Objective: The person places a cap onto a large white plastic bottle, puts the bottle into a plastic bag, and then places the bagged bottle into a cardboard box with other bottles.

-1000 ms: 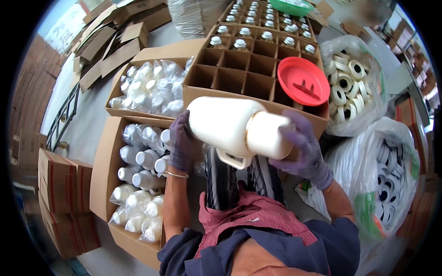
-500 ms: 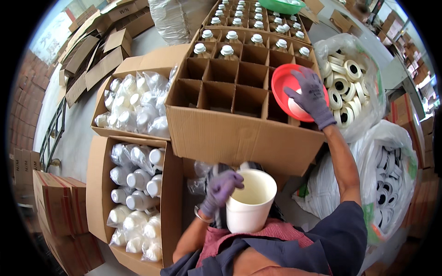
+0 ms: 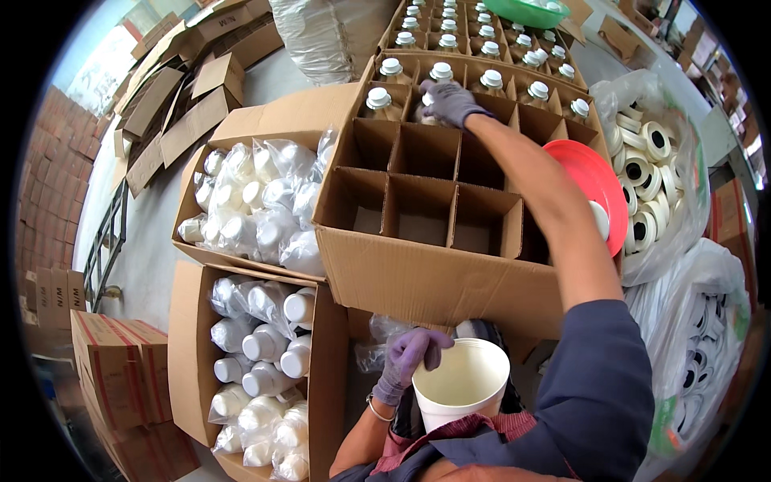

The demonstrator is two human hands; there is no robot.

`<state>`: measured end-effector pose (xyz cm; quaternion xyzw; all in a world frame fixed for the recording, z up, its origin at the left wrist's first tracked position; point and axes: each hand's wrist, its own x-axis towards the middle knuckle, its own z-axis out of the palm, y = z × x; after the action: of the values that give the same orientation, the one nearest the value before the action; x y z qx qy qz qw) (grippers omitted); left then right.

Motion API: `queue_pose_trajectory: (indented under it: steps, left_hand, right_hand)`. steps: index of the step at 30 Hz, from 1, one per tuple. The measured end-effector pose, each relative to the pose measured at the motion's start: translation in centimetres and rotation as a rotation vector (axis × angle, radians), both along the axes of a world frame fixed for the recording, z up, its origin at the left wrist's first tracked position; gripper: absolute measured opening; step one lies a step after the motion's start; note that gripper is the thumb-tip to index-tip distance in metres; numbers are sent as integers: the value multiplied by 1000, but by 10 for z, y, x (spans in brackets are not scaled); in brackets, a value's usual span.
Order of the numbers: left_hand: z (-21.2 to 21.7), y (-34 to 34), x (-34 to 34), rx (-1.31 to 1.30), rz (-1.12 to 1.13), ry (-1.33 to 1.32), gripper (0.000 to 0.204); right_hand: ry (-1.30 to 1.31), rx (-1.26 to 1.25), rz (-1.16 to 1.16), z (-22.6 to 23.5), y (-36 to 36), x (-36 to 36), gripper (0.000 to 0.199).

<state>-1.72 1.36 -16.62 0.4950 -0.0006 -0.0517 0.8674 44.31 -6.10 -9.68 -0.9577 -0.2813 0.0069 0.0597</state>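
My right hand (image 3: 451,104), in a grey-purple glove, reaches into the divided cardboard box (image 3: 434,281). Its fingers close round the white cap (image 3: 428,100) on a bottle in the second row; the hand hides most of that bottle. My left hand (image 3: 412,361), gloved alike, curls its fingers at the rim of a white bucket (image 3: 462,386) between my legs. Brown-tinted bottles (image 3: 379,104) with white caps stand in the box's far compartments. A red plastic bowl (image 3: 585,181) rests over the right-hand compartments, with a white round piece (image 3: 599,218) in it, partly behind my forearm.
To the left, two open cartons hold white bottles (image 3: 265,344) and bagged white bottles (image 3: 265,201). Clear bags of white rings (image 3: 642,181) stand at right. Beyond lie another bottle-filled box, a green basin (image 3: 526,10) and flattened cardboard (image 3: 189,120).
My right hand has left the red bowl and moved left and away to a bottle in the second row. My left hand stays at the bucket's rim. The whole view has shifted slightly.
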Motion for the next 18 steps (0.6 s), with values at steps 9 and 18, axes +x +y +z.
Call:
queue_pose_trajectory:
  steps: [9, 18]
  left_hand:
    - [57, 15, 103, -19, 323, -140, 54]
    - [49, 42, 78, -338, 373, -41, 66]
  right_hand:
    - [-651, 695, 393, 139, -115, -145, 38]
    - [-180, 1228, 280, 45, -150, -355, 45]
